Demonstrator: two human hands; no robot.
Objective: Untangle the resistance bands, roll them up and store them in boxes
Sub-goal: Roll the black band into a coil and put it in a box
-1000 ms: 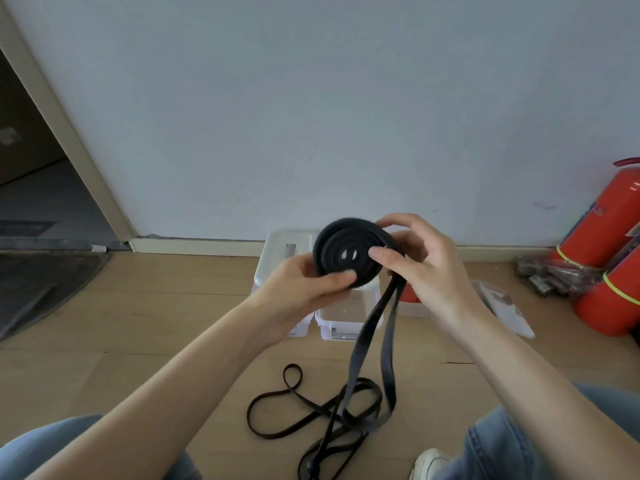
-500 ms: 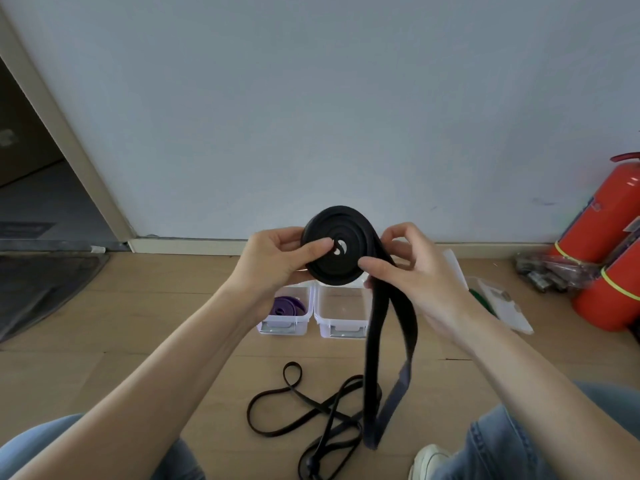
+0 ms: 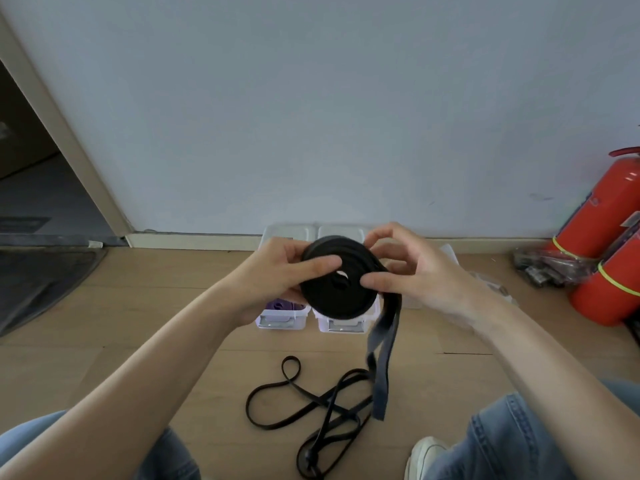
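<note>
A wide black resistance band is wound into a thick roll point(image 3: 341, 278) that I hold in mid-air above the boxes. My left hand point(image 3: 280, 275) grips the roll's left side, thumb across its face. My right hand point(image 3: 419, 271) pinches its right edge, where the loose tail point(image 3: 382, 358) hangs down to just above the floor. A thin black band point(image 3: 311, 407) lies tangled on the wooden floor below. Two small clear boxes sit by the wall: the left box point(image 3: 282, 318) holds a purple rolled band point(image 3: 280, 304), the right box point(image 3: 343, 323) is partly hidden behind the roll.
Two red fire extinguishers point(image 3: 609, 244) stand at the right by the wall, with a plastic-wrapped bundle point(image 3: 543, 268) beside them. Box lids point(image 3: 291, 232) lean against the baseboard. A dark doorway and mat point(image 3: 38, 271) are at the left. My knees in jeans frame the bottom.
The roll has tilted flatter and grown as more band was wound on. The hanging tail is shorter and has lifted off the floor tangle. Both hands dropped slightly.
</note>
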